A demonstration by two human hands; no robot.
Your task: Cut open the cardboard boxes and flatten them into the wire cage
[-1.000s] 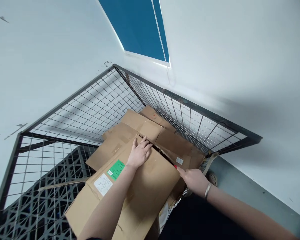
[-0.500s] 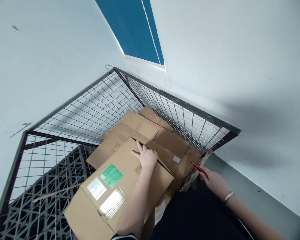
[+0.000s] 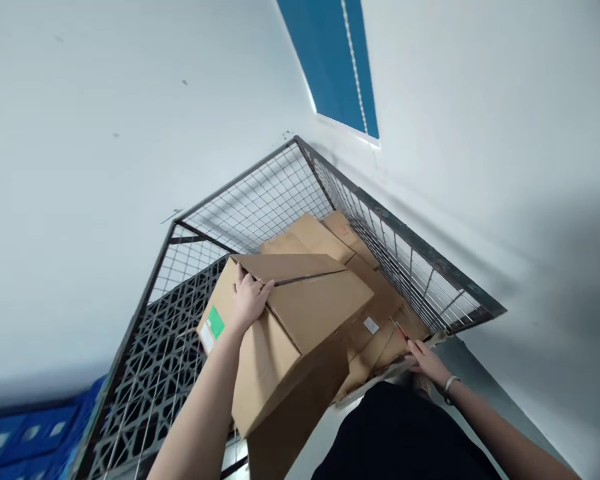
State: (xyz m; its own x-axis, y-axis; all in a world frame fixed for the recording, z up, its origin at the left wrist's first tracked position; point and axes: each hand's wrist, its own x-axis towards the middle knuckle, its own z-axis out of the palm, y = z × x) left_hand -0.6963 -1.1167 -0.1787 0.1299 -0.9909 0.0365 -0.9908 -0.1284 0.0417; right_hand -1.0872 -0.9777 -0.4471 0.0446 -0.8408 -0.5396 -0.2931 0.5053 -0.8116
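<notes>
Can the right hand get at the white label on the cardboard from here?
Probably yes: the right hand is nearby and nothing covers the white label, though the slim red tool in its grip may get in the way.

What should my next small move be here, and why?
Perhaps ease the near flap of the box open with your left hand: a dark gap separates it from the far flap, that hand rests at the edge, and your right hand holds the red tool clear of the box.
</notes>
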